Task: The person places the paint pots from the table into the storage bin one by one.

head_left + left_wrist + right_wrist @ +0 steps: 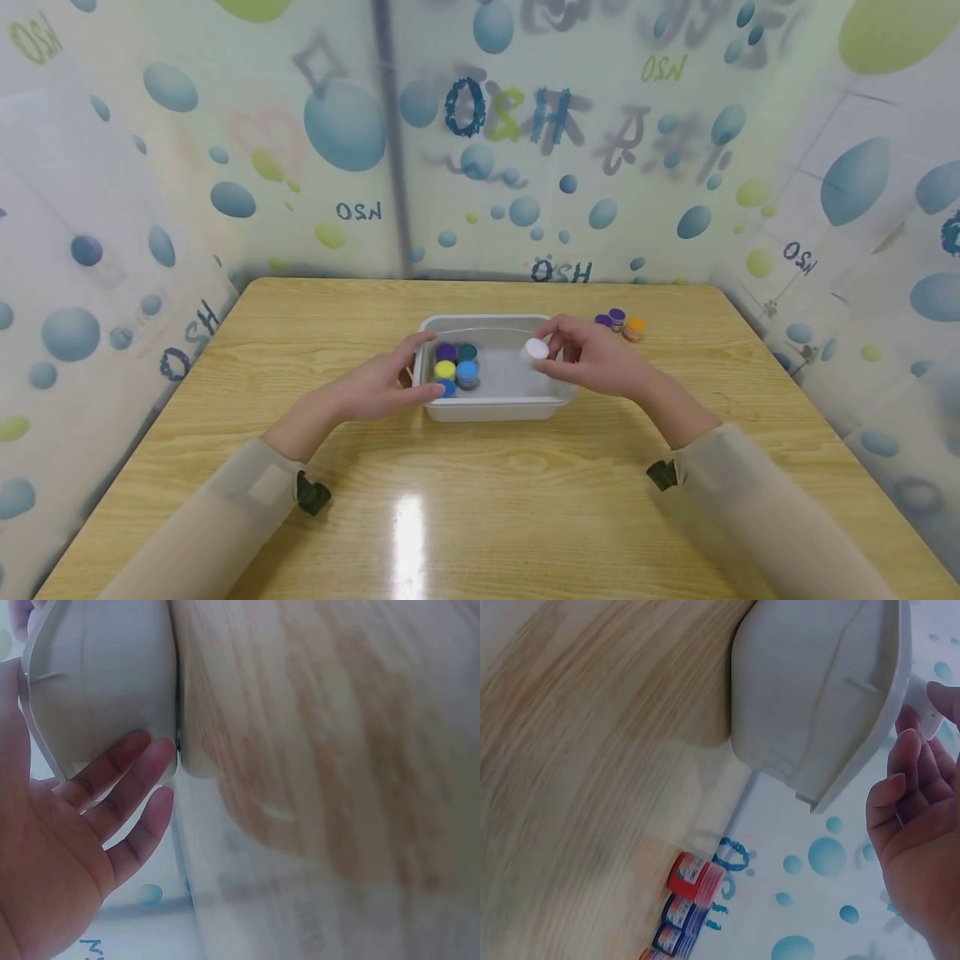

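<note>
A white plastic box [495, 411] stands on the table. My left hand [378, 385] holds its left end, with the thumb over the rim and the fingers along the outer wall [112, 682]. In the left half of the box sit several small paint jars, among them a yellow-lidded jar [445, 370], a light-blue-lidded jar [467, 372] and a dark-green-lidded jar [467, 352]. My right hand [596, 358] pinches a white-lidded jar [536, 350] between thumb and fingers above the box's right half. In the right wrist view the box wall partly hides that jar.
Behind the right hand, more jars stand on the wooden table [480, 500], including an orange-lidded jar [634, 328] and a purple-lidded jar [617, 318]. A red jar [695, 879] heads that row in the right wrist view. Patterned curtains [480, 208] surround the table's back and sides.
</note>
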The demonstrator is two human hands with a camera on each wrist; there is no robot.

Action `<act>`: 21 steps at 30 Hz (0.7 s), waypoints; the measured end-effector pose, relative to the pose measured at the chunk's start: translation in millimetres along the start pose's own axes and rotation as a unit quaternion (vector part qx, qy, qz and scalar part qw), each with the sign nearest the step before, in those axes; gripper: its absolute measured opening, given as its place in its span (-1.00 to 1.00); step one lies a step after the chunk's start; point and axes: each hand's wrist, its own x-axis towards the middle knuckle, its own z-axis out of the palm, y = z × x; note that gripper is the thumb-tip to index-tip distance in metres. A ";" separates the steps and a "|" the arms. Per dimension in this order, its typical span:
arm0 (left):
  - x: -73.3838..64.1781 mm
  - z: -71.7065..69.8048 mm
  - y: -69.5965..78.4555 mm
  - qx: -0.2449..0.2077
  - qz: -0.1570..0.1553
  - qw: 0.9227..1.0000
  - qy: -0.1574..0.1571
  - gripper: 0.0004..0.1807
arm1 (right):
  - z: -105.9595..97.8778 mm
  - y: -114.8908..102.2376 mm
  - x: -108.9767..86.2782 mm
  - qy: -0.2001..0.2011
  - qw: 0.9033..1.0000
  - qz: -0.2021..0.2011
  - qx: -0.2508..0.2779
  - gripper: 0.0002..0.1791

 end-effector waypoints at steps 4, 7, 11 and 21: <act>-0.1 -0.4 -1.2 -0.002 0.007 1.000 -0.001 0.08 | 8.3 -2.7 6.6 -0.006 1.000 -0.013 -0.006 -0.61; 1.2 -0.5 -6.4 -0.003 0.028 1.000 -0.002 0.09 | 13.6 -4.2 11.9 -0.013 1.000 -0.018 -0.013 -0.63; 1.0 -0.8 -5.7 -0.003 0.028 1.000 0.000 0.10 | 19.9 -6.3 18.0 -0.025 0.999 -0.016 -0.021 -0.65; -0.7 -2.0 3.2 0.001 -0.004 1.000 0.000 0.07 | 35.5 -8.8 35.2 -0.045 0.998 -0.035 -0.025 -0.68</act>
